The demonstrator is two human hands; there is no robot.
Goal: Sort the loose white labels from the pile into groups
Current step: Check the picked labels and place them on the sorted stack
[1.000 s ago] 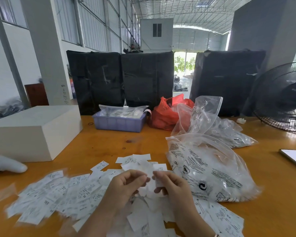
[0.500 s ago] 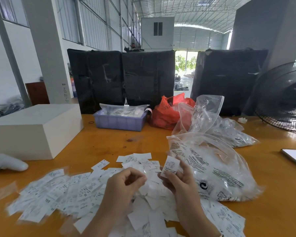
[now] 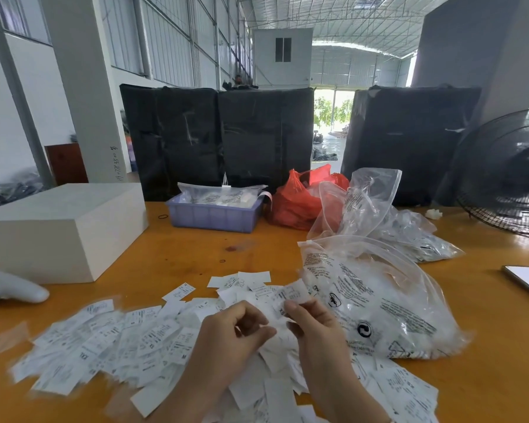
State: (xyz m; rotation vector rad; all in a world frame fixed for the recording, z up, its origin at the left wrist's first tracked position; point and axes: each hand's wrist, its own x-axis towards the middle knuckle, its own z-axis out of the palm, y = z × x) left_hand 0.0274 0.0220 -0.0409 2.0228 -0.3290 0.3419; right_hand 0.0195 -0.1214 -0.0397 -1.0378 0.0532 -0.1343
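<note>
We have the loose white labels [image 3: 135, 340] spread in a wide, overlapping pile across the near part of the orange table [image 3: 180, 254], running from the far left of our reach to the near right corner, just beside a clear plastic bag [image 3: 379, 300] that sits to the right. Our right hand [image 3: 315, 328] pinches a single label [image 3: 293, 293] by its lower edge, holding it raised above the pile with its printed face towards us. Our left hand [image 3: 235, 334] is curled over the middle of the pile with thumb and fingertips drawn together; whether they pinch a slip we cannot tell. These labels look thin, light and limp, so we judge they will bend or flutter easily and cling to one another where they overlap. A fan [image 3: 507, 178] stands at the far right, and any draught could scatter them. We would take each one at a free edge or corner between thumb and forefinger, peeling it off its neighbours, not scooping. Pressing a finger flat on a slip and sliding it clear should also separate it.
</note>
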